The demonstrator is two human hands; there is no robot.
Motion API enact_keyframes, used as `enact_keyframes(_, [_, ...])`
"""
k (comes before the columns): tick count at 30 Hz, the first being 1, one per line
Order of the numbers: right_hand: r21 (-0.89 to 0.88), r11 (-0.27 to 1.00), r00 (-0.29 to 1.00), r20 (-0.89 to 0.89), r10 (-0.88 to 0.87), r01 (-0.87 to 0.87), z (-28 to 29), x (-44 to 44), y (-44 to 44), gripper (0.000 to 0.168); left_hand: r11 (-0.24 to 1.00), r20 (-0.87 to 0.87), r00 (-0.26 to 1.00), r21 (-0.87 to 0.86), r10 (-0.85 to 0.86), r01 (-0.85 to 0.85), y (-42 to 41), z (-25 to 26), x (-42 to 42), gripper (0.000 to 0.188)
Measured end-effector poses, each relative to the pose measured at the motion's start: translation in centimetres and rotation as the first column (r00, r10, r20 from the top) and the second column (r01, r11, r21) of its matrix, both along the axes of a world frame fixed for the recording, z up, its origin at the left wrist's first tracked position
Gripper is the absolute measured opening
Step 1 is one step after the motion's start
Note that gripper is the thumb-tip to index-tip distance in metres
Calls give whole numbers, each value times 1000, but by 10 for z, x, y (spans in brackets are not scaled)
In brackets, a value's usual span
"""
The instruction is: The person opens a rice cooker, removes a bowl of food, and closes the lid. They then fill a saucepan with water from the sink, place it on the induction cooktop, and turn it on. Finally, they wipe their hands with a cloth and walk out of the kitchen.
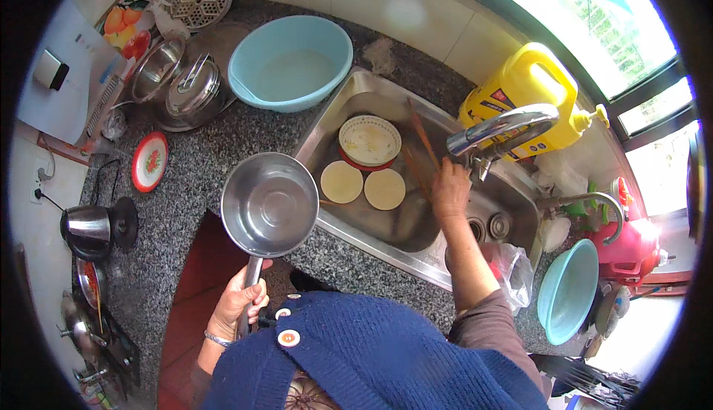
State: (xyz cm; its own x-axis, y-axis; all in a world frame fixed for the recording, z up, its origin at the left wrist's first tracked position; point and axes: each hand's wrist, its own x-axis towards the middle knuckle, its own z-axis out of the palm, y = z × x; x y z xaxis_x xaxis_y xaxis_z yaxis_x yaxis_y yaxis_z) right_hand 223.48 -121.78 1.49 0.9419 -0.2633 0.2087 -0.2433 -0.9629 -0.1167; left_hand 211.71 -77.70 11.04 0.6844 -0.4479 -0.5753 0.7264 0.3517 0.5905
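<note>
My left hand (240,298) is wrapped around the handle of a steel saucepan (270,204), which is held beside the sink with no food visible in it. My right hand (451,188) reaches over the divider of the stainless steel sink (384,237), just below the chrome faucet (501,123). A reddish-brown stick (424,134) runs up to its fingers; whether they grip it is hidden. In the left basin a patterned bowl (370,140) rests on a red-rimmed dish. Two pale round discs (341,181) lie in front of it.
A blue plastic basin (289,64) stands left of the sink, near a lidded steel pot (192,95) and a red-rimmed enamel plate (150,161). Behind the faucet is a yellow pump jug (523,98). On the right are a clear plastic bag (509,276) and a turquoise basin (568,293).
</note>
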Motion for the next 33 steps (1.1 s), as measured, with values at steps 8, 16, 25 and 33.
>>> enact_keyframes(8, [467,824,843,-538,-23,320,-160,15,17,25,998,63,996,-14,-63,64,-13,-20,16,62])
enact_keyframes(16, [400,847,828,-556,-79,349,-228,22,10,33,997,20,997,-28,-68,69,-14,-20,18,58])
enact_keyframes(25, [424,849,884,-456,-99,314,-169,0,25,39,998,23,998,-3,-61,61,-13,-18,17,55])
enact_keyframes(33, [534,827,981,-167,-98,173,-162,-18,0,25,996,27,996,15,-87,86,-14,-14,17,53])
